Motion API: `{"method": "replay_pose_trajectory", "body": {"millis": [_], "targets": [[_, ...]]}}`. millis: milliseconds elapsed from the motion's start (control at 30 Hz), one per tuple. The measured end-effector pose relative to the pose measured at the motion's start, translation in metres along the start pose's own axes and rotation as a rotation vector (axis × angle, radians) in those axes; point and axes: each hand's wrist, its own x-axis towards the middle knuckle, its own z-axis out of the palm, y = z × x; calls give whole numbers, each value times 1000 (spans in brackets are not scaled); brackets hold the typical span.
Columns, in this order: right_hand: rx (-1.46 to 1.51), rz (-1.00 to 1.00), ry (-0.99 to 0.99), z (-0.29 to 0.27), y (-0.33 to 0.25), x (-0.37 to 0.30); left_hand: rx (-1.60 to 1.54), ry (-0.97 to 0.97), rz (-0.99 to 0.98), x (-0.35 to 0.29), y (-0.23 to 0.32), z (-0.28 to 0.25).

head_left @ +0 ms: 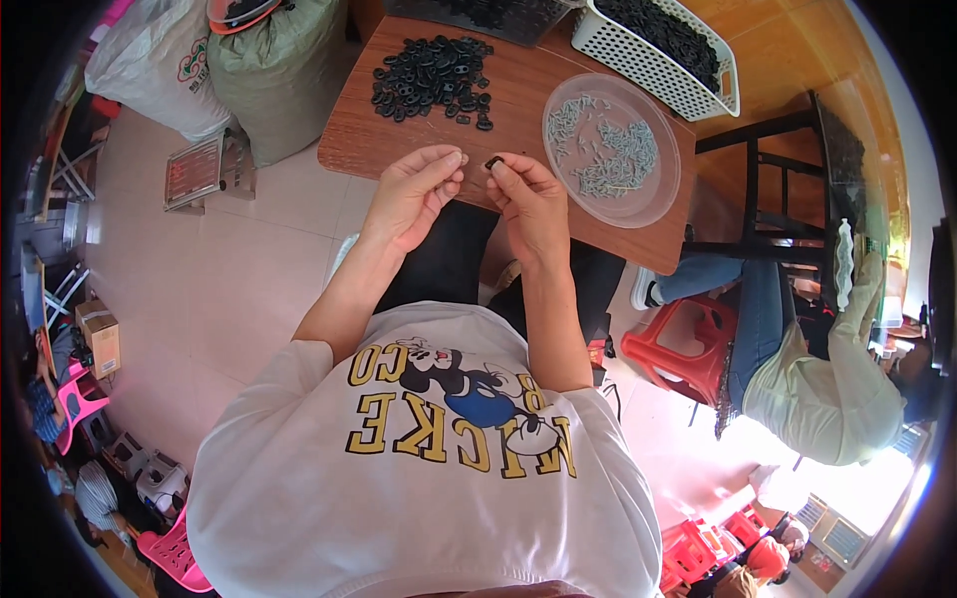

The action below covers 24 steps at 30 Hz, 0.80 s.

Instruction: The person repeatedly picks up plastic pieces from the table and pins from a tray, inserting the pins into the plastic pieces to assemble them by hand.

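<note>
Over the near edge of the brown wooden table (349, 140), my two hands are raised close together, a small gap between the fingertips. My right hand (533, 204) pinches a small black plastic part (493, 161) between thumb and fingers. Thumb and forefinger of my left hand (411, 197) are pressed together; what lies between them is too small to make out. Beyond the left hand a pile of black oval parts with holes (429, 82) is spread on the tabletop. Right of my right hand sits a round clear plastic tray (653, 204) with many small silvery screws (623, 164).
A white perforated basket (643, 72) full of black parts and a dark bin (538, 28) stand at the far edge. Stuffed sacks (274, 85) and a small stool (194, 174) are at the left. Another person (817, 394) sits right, near a red stool (683, 344).
</note>
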Motion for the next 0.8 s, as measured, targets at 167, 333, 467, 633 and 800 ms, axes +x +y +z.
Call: {"method": "replay_pose_trajectory", "body": {"millis": [167, 333, 467, 633, 800], "targets": [[3, -44, -26, 0, -7, -13, 48, -50, 15, -5, -3, 15], [-83, -114, -34, 2, -8, -20, 63, -80, 26, -11, -5, 21], [-166, -157, -25, 3, -9, -23, 74, -84, 7, -13, -8, 19], [-236, -190, 0, 6, -11, -27, 90, -84, 11, -14, -10, 18], [-397, -227, 79, 9, -9, -31, 204, -72, 135, -15, -11, 18]]}}
